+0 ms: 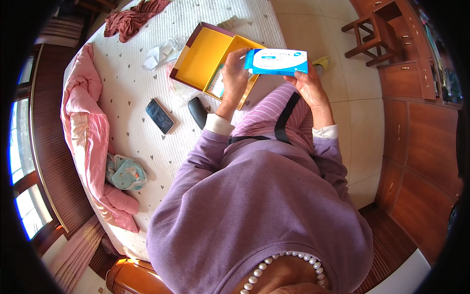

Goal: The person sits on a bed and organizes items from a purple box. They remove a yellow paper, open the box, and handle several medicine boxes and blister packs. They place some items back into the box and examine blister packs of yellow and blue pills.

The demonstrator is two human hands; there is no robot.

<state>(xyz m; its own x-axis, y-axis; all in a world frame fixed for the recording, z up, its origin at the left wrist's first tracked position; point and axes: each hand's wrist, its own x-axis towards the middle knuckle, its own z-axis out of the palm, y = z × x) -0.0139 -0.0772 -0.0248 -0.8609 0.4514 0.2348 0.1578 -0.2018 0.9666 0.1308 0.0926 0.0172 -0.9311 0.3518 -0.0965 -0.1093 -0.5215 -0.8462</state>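
Note:
A blue and white medicine carton [279, 61] with printed writing is held level above my lap. My right hand [311, 88] grips its right end, with the thumb on the lower edge. At the carton's left end, where a blue flap seems to stick out, my left hand [235, 75] holds on with its fingertips. Behind my left hand, a yellow-lined box [200, 55] with a divider lies on the bed. Another small printed packet [216, 81] sits in its nearer compartment, partly hidden by my hand.
On the quilted bed cover [121, 88] lie a smartphone [160, 116], a black case [198, 112], crumpled white paper [161, 55] and clear plastic. A pink quilt [86, 121], a teal cloth bundle [126, 172] and a brown cloth [132, 20] lie farther out. A wooden stool [382, 36] stands right, by wooden cabinets [433, 136].

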